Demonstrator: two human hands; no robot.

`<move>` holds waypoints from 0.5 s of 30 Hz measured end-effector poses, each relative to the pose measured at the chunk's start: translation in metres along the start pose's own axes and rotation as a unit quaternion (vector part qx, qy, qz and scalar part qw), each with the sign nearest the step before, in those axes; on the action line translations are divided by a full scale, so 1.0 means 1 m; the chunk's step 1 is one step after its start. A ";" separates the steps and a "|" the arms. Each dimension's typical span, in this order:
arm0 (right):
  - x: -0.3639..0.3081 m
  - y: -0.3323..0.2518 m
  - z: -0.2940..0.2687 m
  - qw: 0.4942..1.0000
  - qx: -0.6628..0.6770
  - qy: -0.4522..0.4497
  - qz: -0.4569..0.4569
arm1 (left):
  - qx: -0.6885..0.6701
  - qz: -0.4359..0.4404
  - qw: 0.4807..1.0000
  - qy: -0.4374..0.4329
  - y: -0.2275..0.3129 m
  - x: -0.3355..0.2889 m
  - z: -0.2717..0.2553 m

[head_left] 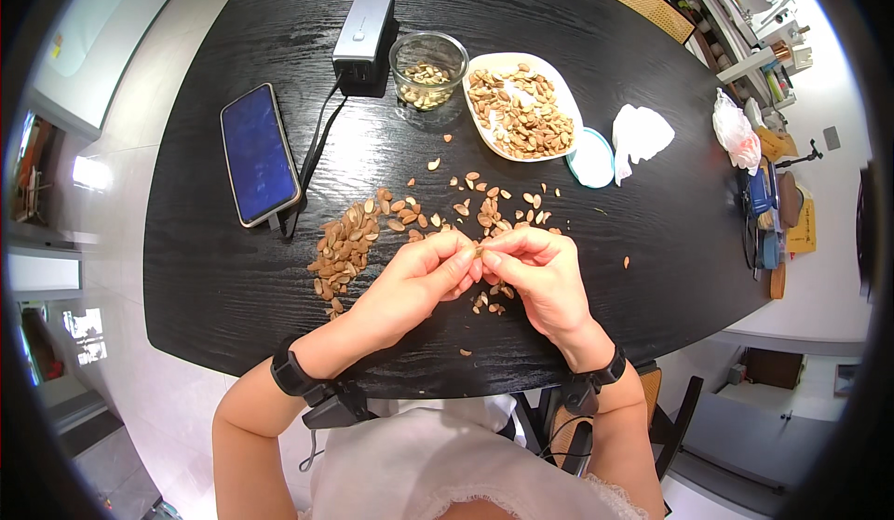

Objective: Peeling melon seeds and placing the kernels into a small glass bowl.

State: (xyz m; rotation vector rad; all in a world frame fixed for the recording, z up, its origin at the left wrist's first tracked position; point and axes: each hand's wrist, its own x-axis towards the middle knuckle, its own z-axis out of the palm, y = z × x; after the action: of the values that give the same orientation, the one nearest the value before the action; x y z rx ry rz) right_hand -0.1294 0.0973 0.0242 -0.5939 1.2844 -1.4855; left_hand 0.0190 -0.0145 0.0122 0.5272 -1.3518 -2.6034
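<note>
Above the near part of the black table, my left hand [421, 273] and my right hand [538, 273] meet fingertip to fingertip. Both are closed in a pinch on one small brownish seed [479, 251], mostly covered by the fingers. Loose brown seeds and shell pieces [489, 211] are scattered just beyond and below the fingers. To the left of my left hand spreads a heap of brown shells [343, 245]. A white dish [480, 127] full of brown seeds stands farther off, beside a glass bowl [450, 52] partly filled with paler, greenish kernels.
A phone [261, 155] lies at the left, cabled to a grey charging block [364, 27]. Right of the dish are a round lid with a blue-green rim [591, 159] and crumpled white tissue [643, 134]. A plastic bag [736, 129] sits at the far right.
</note>
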 end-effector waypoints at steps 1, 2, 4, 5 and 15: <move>0.000 0.001 0.000 1.000 0.020 -0.008 -0.002 | 0.000 0.000 1.000 0.000 -0.001 0.000 -0.001; 0.001 0.002 0.000 0.999 0.040 -0.015 -0.004 | -0.039 -0.016 0.999 -0.012 -0.002 0.000 -0.002; 0.001 0.003 -0.002 0.998 0.058 -0.022 0.001 | -0.079 -0.033 0.996 -0.025 -0.002 0.001 -0.004; 0.001 0.004 -0.002 0.997 0.077 -0.029 0.007 | -0.107 -0.044 0.992 -0.043 -0.002 0.001 -0.005; 0.000 0.000 0.001 1.000 -0.001 0.001 -0.029 | -0.135 -0.065 0.986 -0.079 0.005 0.000 -0.008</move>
State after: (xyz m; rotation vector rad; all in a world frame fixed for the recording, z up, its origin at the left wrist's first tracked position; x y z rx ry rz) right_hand -0.1289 0.0966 0.0246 -0.6360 1.2792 -1.5324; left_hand 0.0218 -0.0237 0.0120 0.3860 -1.0079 -2.9265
